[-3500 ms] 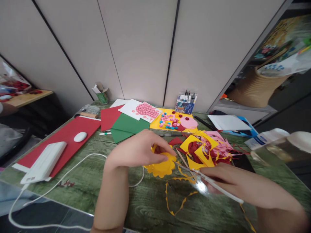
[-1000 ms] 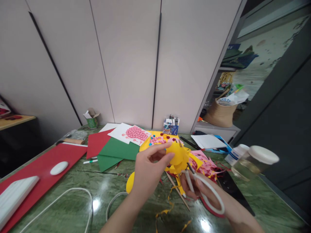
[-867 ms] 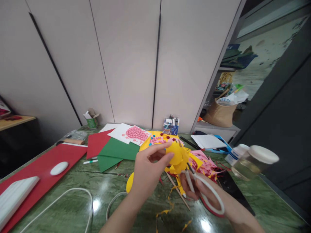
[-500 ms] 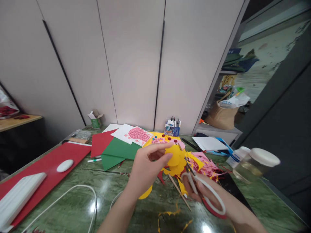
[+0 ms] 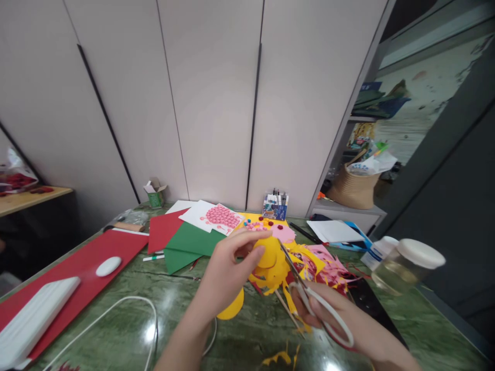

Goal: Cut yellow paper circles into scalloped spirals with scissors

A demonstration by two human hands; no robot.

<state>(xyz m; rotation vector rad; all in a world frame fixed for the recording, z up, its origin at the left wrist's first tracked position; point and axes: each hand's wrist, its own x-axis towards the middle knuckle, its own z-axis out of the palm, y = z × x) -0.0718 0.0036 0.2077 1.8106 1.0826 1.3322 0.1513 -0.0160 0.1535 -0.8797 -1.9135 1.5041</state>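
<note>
Between thumb and fingers my left hand (image 5: 232,263) pinches a yellow paper cutout (image 5: 273,265) with a wavy, fringed edge. My right hand (image 5: 327,304) is closed round white-handled scissors (image 5: 332,314), whose blades point up and left along the cutout's right side. Whether the blades touch the paper I cannot tell. Beneath both hands lie yellow paper scraps (image 5: 280,356) and a thin wooden stick (image 5: 288,312). A round yellow paper piece (image 5: 232,305) rests on the green table under my left wrist.
Pink paper strips (image 5: 328,265) lie to the right, near a lidded jar (image 5: 406,265). Green sheets (image 5: 191,245) and a white card with pink dots (image 5: 220,216) sit behind my left hand. A red mat (image 5: 93,273) holds a white mouse (image 5: 109,266). A white cable (image 5: 127,298) crosses the front.
My left hand and the yellow cutout have shifted slightly left, and the cutout has turned. The scissors have moved a little away from its middle, their blades now along its right edge.
</note>
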